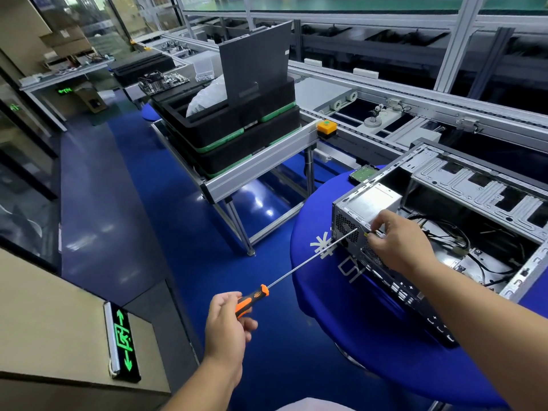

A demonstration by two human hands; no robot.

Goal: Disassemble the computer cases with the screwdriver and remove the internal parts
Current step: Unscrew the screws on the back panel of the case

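The computer case point(444, 226) lies on its side on the blue-covered bench point(320, 221) with its side panel already off and the interior exposed; a hard drive point(363, 175) sits just beyond it, apparently out already. The power supply point(372, 201) and loose cables point(444, 232) remain inside, so much is left to do; the left hand point(229, 327) grips the orange-handled screwdriver point(296, 269), tip at the rear panel, while the right hand point(398, 240) pinches something small and yellowish at the case's top edge, likely steadying it for a power-supply screw.
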